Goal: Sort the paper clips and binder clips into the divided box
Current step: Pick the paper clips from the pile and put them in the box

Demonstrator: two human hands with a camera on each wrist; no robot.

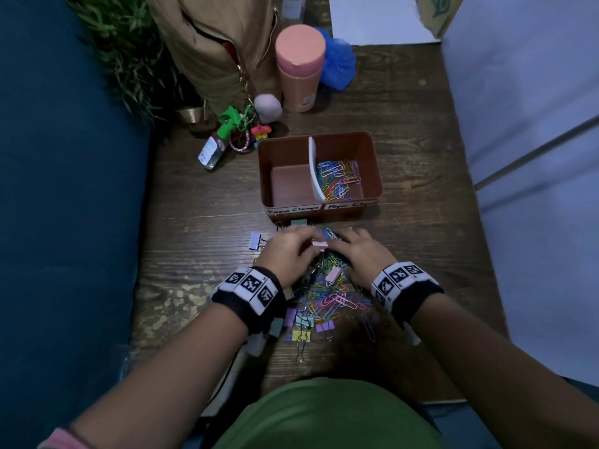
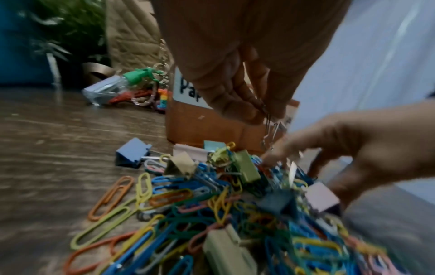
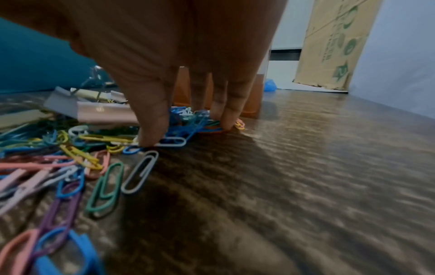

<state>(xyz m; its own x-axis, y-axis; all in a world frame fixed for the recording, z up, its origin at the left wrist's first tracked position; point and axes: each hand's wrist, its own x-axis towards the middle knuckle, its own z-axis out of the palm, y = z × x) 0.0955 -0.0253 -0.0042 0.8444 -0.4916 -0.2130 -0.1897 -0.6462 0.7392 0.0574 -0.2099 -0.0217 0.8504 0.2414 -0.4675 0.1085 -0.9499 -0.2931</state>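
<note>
A brown divided box (image 1: 372, 176) stands on the table; its right half holds paper clips (image 1: 340, 179), and its left half (image 1: 288, 186) is bare. A mixed pile of coloured paper clips (image 1: 327, 296) and binder clips (image 1: 303, 325) lies in front of it. My left hand (image 1: 308, 246) pinches the wire handles (image 2: 268, 128) of a pink binder clip (image 1: 319, 244) above the pile's far end. My right hand (image 3: 186, 130) stands with thumb and fingertips (image 3: 226, 121) pressed down around a small bunch of paper clips (image 3: 186, 122) close to the box.
A blue binder clip (image 1: 255, 240) lies apart to the left. Behind the box stand a pink bottle (image 1: 299, 69), a tan bag (image 1: 214, 43) with keychains and a sanitiser bottle (image 1: 210, 153). A teal sofa (image 1: 64, 189) borders the table on the left.
</note>
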